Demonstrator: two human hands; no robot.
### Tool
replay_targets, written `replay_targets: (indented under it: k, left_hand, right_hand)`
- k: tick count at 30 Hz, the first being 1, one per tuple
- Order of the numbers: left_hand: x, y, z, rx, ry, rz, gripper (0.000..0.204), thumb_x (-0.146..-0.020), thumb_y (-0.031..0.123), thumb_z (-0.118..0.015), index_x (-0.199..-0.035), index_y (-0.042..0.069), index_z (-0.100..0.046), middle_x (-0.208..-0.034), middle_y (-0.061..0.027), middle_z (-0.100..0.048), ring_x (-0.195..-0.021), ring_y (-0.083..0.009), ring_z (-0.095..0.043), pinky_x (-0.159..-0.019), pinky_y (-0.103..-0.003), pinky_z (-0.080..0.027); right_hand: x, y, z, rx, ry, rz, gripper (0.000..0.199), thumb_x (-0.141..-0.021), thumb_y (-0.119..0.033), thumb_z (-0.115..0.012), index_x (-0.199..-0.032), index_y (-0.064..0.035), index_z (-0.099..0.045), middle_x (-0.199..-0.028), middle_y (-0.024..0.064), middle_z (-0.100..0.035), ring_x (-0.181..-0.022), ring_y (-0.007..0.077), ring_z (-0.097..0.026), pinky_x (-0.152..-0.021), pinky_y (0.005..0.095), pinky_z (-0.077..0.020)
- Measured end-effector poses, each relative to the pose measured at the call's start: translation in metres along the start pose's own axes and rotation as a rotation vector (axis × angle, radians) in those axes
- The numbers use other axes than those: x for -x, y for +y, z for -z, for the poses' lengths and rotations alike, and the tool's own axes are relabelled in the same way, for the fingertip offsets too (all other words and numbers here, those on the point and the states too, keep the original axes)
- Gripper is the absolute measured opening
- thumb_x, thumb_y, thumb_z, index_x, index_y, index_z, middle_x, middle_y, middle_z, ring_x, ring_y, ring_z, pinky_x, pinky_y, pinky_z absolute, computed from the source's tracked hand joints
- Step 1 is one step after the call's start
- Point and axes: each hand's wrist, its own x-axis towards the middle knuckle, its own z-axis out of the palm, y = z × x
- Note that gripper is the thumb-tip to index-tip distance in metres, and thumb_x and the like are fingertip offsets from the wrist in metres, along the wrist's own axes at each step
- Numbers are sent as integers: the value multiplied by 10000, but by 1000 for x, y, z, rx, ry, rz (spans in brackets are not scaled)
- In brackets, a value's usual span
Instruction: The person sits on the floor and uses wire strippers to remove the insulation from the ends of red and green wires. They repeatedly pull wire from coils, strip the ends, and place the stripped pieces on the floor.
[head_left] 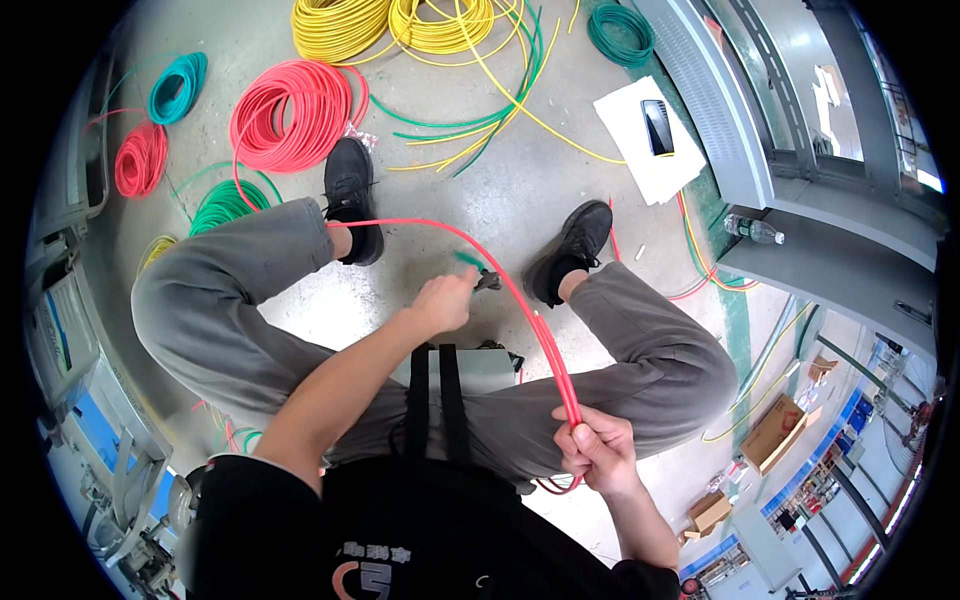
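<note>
1. Red wire: a doubled run lies across the lap. It arcs from the red coil on the floor, passes over the left knee, then descends diagonally to the right hand. Long axis: upper left to lower right.
2. Right hand: fingers closed around the lower end of the red wire, at the right thigh. The wire leaves the fist upward and to the left; a short loop shows below the fist.
3. Left hand: fingers curled on a cutter with green handles, held between the two shoes. Whether its blades are open cannot be told.
4. Key relation: the wire passes just right of the cutter, close beside it; contact cannot be confirmed. The left hand is the nearer to the wire's mid-span; the right holds its end.
5. Surroundings: yellow coils and green coils on the floor, well apart from both hands.
</note>
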Motion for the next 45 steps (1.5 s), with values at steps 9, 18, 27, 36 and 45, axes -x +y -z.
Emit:
replay_targets:
  k: [9, 18, 27, 36, 45]
  left_hand:
    - [94, 54, 50, 554, 33, -448, 599, -684, -80, -478, -1271, 35, -515, -1280, -164, -488, -1110, -320, -524, -853, -374, -447]
    - [90, 87, 65, 947, -54, -673, 761, -661, -107, -427, -1405, 24, -341, -1314, -205, -489, -1230, -337, -471, -1026, -369, -354]
    - [98, 86, 72, 964, 54, -720, 702, -663, -103, -426, -1355, 7, -389, -1206, -207, -524, -1149, -355, -500, -991, -358, -369]
    - [88, 80, 39, 1304, -412, -503, 401, -738, -31, -459, -1135, 5, -503, -948, -74, -571, -871, -152, -522, -754, -299, -434]
    - [109, 105, 42, 1043, 18, -161, 380, -878, 375, -637, -940, 0, -626, -691, -79, -605, -662, -157, -561, -650, -342, -467]
  right_hand:
    - [20, 0, 3, 3, 32, 44, 350, -979, -146, -475, -1247, 77, -497, -670, 43, -441, -490, 47, -277, -412, 207, -236]
    - [32, -5, -9, -51, 16, 46, 357, -974, -140, -475, -1250, 86, -484, -637, 26, -401, -465, 46, -242, -401, 213, -207]
    - [30, -12, -21, -58, 65, 26, 358, -971, -159, -490, -1232, 86, -483, -645, 28, -403, -462, 46, -244, -395, 210, -208]
    - [28, -19, -24, 12, 106, 51, 355, -969, -172, -500, -1219, 80, -506, -653, 16, -407, -475, 38, -241, -397, 195, -196]
    - [53, -57, -11, 114, 207, -145, 306, -932, -170, -562, -1141, 53, -581, -640, -13, -406, -469, 16, -246, -406, 186, -172]
